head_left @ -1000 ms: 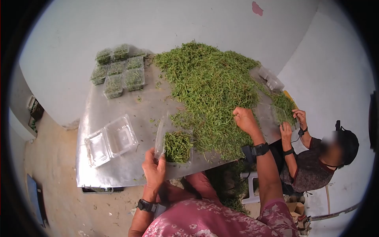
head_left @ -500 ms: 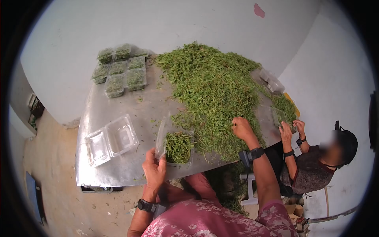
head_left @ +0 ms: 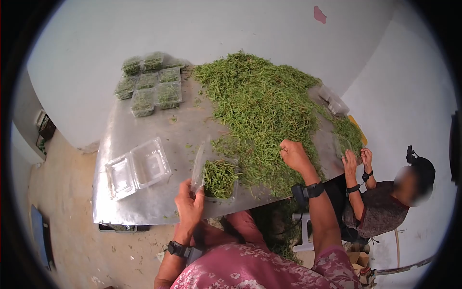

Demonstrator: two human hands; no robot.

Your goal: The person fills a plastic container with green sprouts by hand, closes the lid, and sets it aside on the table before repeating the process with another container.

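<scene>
My left hand (head_left: 190,204) is closed on the left edge of a clear plastic clamshell container (head_left: 235,192), by its raised lid. Cut leafy green stems (head_left: 220,178) fill the base of this container. My right hand (head_left: 295,156) is over the near side of a large pile of the same greens (head_left: 262,106). Its fingers are curled together, and whatever is between them is hidden. Left of the filled container lies an open clamshell (head_left: 138,167) with nothing in it.
Several packed clamshells (head_left: 143,102) stand at the metal table's (head_left: 144,127) back left. More clear containers (head_left: 333,100) sit beyond the pile on the right. A co-worker (head_left: 385,204) is at the right edge, both hands near a smaller heap of greens (head_left: 347,132).
My right hand has shifted slightly left and up over the pile. My left hand keeps its hold on the container. The camera view has moved a little.
</scene>
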